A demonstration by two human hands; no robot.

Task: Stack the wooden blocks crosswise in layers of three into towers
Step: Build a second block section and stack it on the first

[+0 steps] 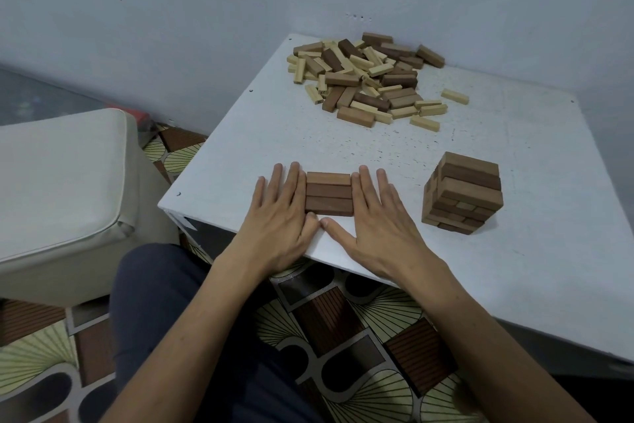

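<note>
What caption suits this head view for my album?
Left hand and right hand press the ends of three blocks on a table; tower at right, pile behind.

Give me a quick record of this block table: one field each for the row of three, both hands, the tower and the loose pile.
row of three: brown blocks side by side, lying flat on the table near its front edge
left hand: flat, fingers straight, against the row's left ends
right hand: flat, fingers straight, against the row's right ends
tower: several crosswise layers, standing apart to the right of the row
loose pile: brown and pale blocks, far side of the table by the wall
</note>
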